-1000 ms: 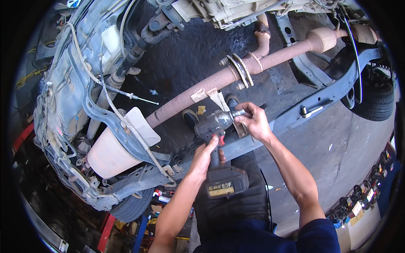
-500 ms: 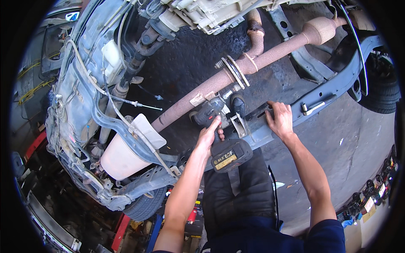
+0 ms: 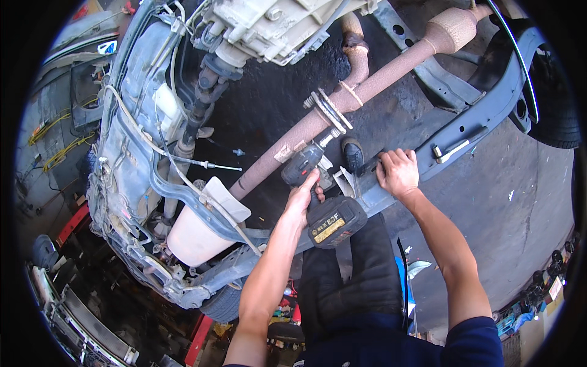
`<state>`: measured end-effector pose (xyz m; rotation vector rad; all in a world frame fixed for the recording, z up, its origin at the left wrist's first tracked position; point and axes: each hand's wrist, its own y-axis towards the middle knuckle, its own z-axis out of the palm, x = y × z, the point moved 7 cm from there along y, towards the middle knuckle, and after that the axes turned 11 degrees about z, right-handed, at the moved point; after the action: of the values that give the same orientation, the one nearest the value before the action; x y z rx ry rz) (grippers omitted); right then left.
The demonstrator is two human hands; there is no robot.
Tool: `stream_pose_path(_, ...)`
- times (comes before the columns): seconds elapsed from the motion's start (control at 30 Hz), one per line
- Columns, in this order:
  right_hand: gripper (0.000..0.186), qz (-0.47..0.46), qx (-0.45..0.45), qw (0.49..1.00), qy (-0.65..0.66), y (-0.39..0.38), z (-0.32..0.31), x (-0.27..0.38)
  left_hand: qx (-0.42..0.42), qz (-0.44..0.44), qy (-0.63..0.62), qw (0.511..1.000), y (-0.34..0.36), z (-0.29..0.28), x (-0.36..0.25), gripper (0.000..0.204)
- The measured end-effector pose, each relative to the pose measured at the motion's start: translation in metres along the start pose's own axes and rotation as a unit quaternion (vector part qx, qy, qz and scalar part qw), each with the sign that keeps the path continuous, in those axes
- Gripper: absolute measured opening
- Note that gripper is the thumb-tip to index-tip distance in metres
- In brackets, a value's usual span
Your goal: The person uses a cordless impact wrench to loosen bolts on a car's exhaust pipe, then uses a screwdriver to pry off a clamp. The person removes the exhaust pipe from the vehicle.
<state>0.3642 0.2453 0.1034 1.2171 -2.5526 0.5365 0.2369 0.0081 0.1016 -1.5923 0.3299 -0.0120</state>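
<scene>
My left hand (image 3: 301, 197) is wrapped round the handle of a cordless impact wrench (image 3: 304, 165), whose black battery pack (image 3: 335, 221) faces up toward me. Its socket end reaches a bolt at the flange (image 3: 331, 111) of a rusty exhaust pipe (image 3: 299, 137); whether the socket sits fully on the bolt is hard to make out. Farther right, my right hand (image 3: 398, 172) grips the bluish-grey frame rail (image 3: 379, 194) with its fingers curled over the far edge. A ratchet (image 3: 454, 151) lies on the rail beyond that hand.
A large muffler (image 3: 199, 235) sits at the left beside a drive shaft (image 3: 194, 125). Up top hangs a pale gearbox housing (image 3: 269, 24). Dark tyres (image 3: 553, 98) flank the frame, and assorted parts (image 3: 538, 293) line the floor's right edge. My shoe (image 3: 353, 153) shows below the rail.
My view has shifted, so the vehicle frame appears moved a little. My right hand's fingers are curled more tightly on the rail. The impact wrench stays at the flange in my left hand.
</scene>
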Motion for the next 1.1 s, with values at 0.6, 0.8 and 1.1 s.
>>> stream_pose_path(0.6, 0.015, 0.001, -0.01, 1.0, 0.0, -0.005, 0.002, -0.003, 0.04, -0.084, -0.005, 0.996, 0.012, -0.004, -0.013, 0.034)
stream_pose_path(0.8, 0.018, 0.005, -0.005, 1.0, 0.005, -0.004, 0.001, -0.004, -0.005, -0.036, 0.033, 0.999, 0.014, -0.005, -0.001, 0.03)
stream_pose_path(1.1, 0.019, 0.005, -0.018, 1.0, 0.016, -0.005, -0.001, -0.007, -0.08, 0.109, 0.075, 0.988, 0.009, 0.006, 0.032, 0.038)
